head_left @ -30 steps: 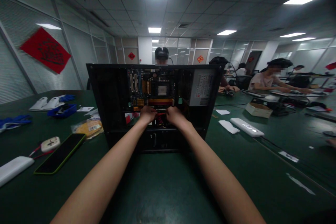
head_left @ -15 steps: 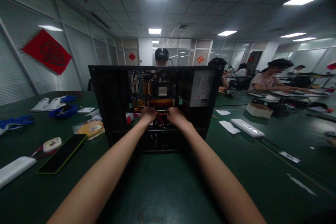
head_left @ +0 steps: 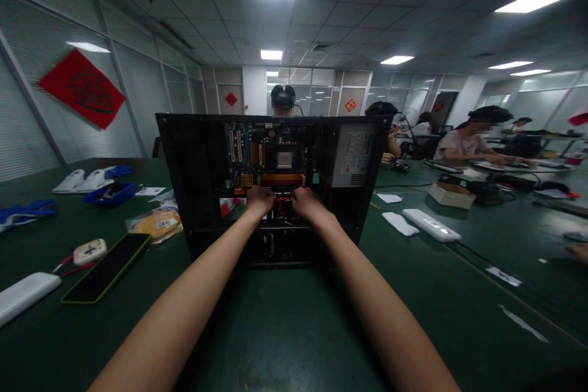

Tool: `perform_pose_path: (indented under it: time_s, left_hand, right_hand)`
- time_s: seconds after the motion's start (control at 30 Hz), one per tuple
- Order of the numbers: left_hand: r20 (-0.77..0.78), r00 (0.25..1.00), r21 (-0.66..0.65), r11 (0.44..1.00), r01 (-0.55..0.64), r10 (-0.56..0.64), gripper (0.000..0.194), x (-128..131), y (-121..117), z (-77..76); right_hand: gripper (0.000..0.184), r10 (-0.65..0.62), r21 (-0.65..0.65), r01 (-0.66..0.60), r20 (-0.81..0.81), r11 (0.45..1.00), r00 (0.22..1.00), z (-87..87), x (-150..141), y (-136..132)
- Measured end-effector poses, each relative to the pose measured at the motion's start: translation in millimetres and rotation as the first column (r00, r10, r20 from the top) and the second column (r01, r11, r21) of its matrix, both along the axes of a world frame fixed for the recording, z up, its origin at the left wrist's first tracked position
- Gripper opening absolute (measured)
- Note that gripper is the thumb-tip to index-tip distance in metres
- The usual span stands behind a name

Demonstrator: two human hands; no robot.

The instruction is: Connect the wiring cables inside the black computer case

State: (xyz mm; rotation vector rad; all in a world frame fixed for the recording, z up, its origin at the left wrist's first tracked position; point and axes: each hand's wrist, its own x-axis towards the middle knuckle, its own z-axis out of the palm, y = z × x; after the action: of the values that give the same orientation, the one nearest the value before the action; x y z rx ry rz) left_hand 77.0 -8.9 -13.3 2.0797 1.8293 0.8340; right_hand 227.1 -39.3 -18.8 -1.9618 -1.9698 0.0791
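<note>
Green table has open-sided black PC case standing on it, motherboard inside, power supply to its right, left hand and right hand just below the orange memory slots, fingers curled in, can't tell if they're pinching anything, red wires showing between the hands.
</note>
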Motion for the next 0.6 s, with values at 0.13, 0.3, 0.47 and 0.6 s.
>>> perform_pose_path:
  time_s: [0.13, 0.3, 0.47, 0.6]
  left_hand:
    - [-0.038, 0.999, 0.021, 1.000, -0.004, 0.004, 0.020, 1.0, 1.0, -0.9]
    - [-0.066, 0.998, 0.039, 0.999, 0.005, -0.002, 0.020, 0.9, 1.2, -1.0]
    - [-0.070, 0.998, 0.046, 0.999, 0.005, -0.001, 0.019, 0.4, -1.4, 1.6]
    - [-0.061, 0.998, 0.062, 0.998, 0.022, -0.018, 0.020, 1.0, -0.5, -1.0]
  right_hand:
    - [0.029, -0.007, -0.017, 0.008, 0.034, 1.000, 0.999, 6.1, -3.0, -3.2]
    - [0.029, -0.016, -0.009, 0.016, 0.046, 1.000, 0.999, 7.6, -5.0, -5.6]
    - [0.028, -0.021, 0.004, 0.020, 0.059, 1.000, 0.998, 5.8, -5.5, -7.3]
    - [0.027, -0.029, 0.025, 0.028, 0.065, 0.999, 0.997, 5.6, -5.3, -9.1]
